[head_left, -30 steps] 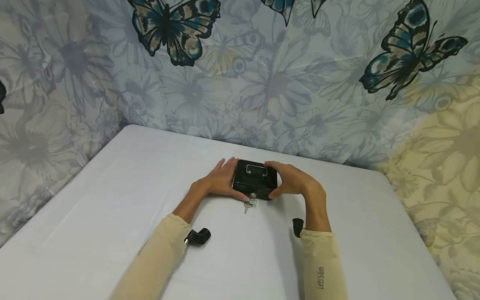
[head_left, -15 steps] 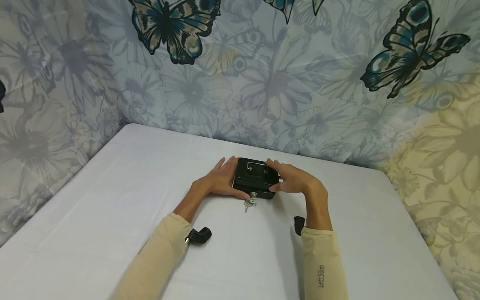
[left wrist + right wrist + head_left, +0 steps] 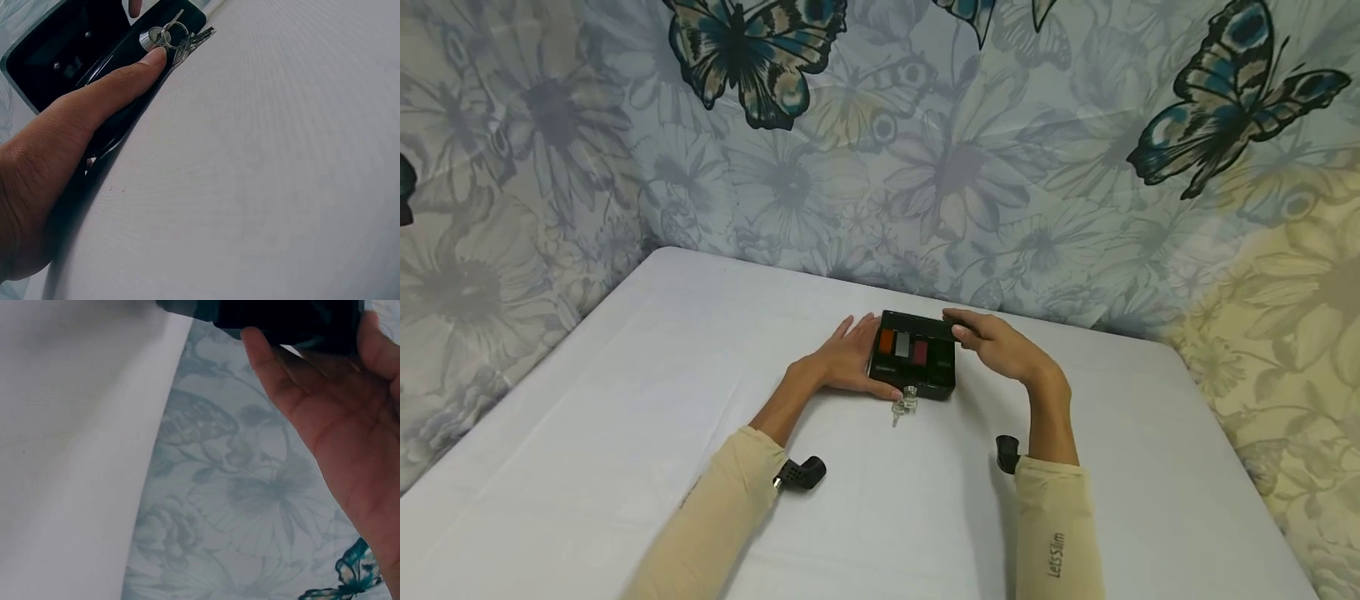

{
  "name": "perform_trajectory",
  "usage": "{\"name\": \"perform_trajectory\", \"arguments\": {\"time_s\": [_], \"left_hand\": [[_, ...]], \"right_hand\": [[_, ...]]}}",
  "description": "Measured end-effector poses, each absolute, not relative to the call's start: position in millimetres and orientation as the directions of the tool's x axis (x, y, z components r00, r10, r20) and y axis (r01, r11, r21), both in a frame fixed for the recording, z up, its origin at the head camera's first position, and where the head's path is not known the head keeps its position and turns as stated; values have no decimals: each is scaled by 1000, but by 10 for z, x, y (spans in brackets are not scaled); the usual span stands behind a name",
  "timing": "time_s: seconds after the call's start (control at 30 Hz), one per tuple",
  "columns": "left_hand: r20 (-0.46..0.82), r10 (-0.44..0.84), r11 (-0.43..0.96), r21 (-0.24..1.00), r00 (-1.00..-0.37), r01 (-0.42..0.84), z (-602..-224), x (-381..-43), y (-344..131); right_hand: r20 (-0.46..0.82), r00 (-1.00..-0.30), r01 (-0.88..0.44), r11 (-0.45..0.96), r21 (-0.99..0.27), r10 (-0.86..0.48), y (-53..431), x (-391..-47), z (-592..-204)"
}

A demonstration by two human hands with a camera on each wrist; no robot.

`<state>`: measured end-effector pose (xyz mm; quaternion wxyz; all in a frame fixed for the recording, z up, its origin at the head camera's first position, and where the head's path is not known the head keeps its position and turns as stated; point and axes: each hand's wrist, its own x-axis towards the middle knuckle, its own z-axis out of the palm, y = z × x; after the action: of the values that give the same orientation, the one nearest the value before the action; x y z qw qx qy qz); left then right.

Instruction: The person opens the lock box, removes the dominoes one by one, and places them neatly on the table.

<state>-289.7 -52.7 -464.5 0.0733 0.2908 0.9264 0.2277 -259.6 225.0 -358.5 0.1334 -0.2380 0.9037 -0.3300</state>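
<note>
A small black cash box (image 3: 934, 390) sits on the white table, its lid (image 3: 917, 325) raised and tilted back. Inside show an orange block (image 3: 887, 342), a grey block (image 3: 902, 345) and a dark red block (image 3: 920, 353). My left hand (image 3: 848, 360) rests along the box's left side, fingers straight, the thumb (image 3: 119, 90) lying on the front face up to the lock (image 3: 149, 40). Keys on a ring (image 3: 194, 41) hang from that lock. With thumb and fingers my right hand (image 3: 1007, 347) pinches the lid's right end; in the right wrist view the lid (image 3: 294, 322) is a dark shape.
The white-covered table (image 3: 647, 375) spreads around the box on all sides. Close behind its far edge hangs a floral cloth backdrop (image 3: 850, 200) with butterflies. A black wrist camera (image 3: 802, 473) juts from the left sleeve, another (image 3: 1007, 454) from the right.
The lid, closed with its handle facing up a second ago, has swung up and back, uncovering the coloured blocks. My right hand rose with it; the left hand stayed put.
</note>
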Motion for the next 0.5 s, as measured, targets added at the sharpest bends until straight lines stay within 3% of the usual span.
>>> {"name": "perform_trajectory", "arguments": {"time_s": [0.3,0.5], "left_hand": [[-45,565,752,439,-824,492,-4599,-2865,-524],[-34,570,742,451,-821,496,-4626,-2874,-521]], "right_hand": [[180,-950,-310,691,-653,-256,2082,-2710,-3750],[115,-968,-237,674,-700,-222,2058,-2730,-3810]]}}
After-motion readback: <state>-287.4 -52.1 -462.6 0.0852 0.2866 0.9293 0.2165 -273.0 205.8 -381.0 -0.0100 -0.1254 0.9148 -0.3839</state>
